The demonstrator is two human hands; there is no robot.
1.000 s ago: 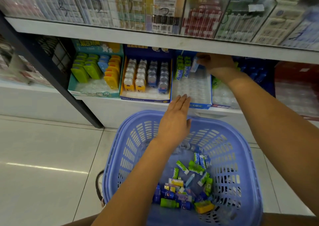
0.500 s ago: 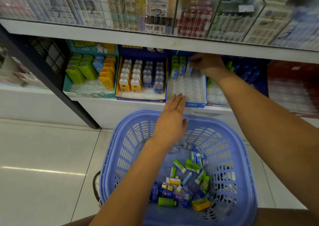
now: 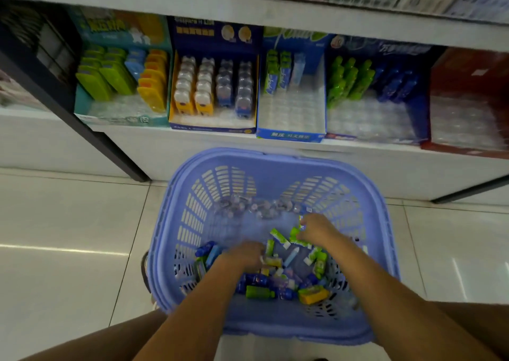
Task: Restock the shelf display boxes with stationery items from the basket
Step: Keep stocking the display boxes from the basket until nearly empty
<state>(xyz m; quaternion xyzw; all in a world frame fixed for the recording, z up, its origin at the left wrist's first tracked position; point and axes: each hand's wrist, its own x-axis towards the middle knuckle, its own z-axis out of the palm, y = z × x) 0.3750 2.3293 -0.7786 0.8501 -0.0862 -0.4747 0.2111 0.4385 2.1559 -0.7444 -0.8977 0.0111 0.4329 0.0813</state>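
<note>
From the head camera, both hands are down inside the purple plastic basket (image 3: 275, 167), which sits on the floor in front of the low shelf. The left hand (image 3: 243, 254) is blurred over the loose pile of small stationery items (image 3: 286, 275) at the basket's bottom; whether its fingers are spread or closed on anything cannot be told. The right hand (image 3: 316, 227) curls its fingers around a green-and-white packet (image 3: 296, 234) at the pile's far edge. On the shelf stand five display boxes in a row; the blue display box (image 3: 290, 134) in the middle holds only a few green and blue packets at its back, its clear tray otherwise bare.
</note>
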